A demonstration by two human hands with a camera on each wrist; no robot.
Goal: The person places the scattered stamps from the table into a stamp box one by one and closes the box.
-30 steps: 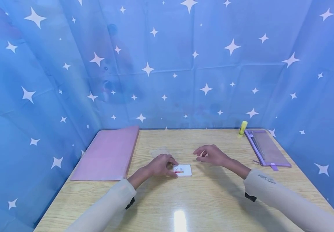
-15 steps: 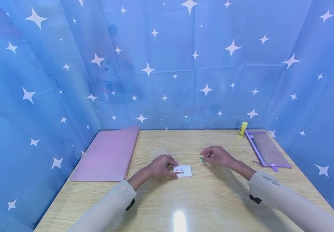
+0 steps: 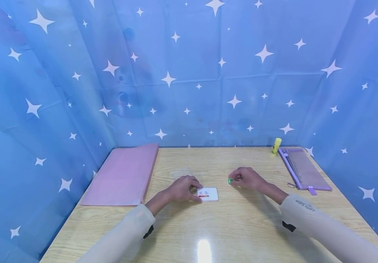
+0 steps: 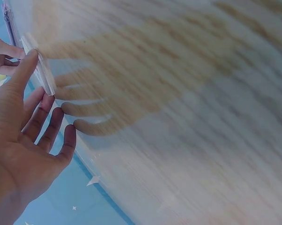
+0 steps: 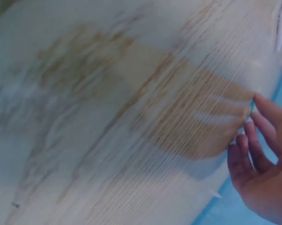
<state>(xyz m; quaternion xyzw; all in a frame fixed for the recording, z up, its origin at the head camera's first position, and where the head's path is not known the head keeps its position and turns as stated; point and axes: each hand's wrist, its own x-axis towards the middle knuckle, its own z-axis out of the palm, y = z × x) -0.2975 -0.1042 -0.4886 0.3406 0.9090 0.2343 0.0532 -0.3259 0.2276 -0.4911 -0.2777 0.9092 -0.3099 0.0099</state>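
Observation:
A flat white rectangular case (image 3: 211,194) lies on the wooden table, with small dark lettering and a red-orange strip at its left end. My left hand (image 3: 183,189) holds that end between thumb and fingers; the left wrist view shows the case (image 4: 45,78) edge-on, with a clear outer layer. To the right, my right hand (image 3: 247,179) pinches a small green piece (image 3: 230,181) with a pale border between thumb and forefinger, close to the table. Only a sliver of the green piece (image 5: 251,107) shows in the right wrist view; its kind is unclear.
A pink folder (image 3: 120,175) lies at the left. A see-through film (image 3: 180,172) rests beyond my left hand. At the back right stand a yellow glue stick (image 3: 276,145) and a purple-edged zip pouch (image 3: 307,170). Starred blue curtains (image 3: 189,73) surround the table.
My right hand has moved slightly right and down, and the green piece has come into sight at its fingertips. My left hand and the white case stay put.

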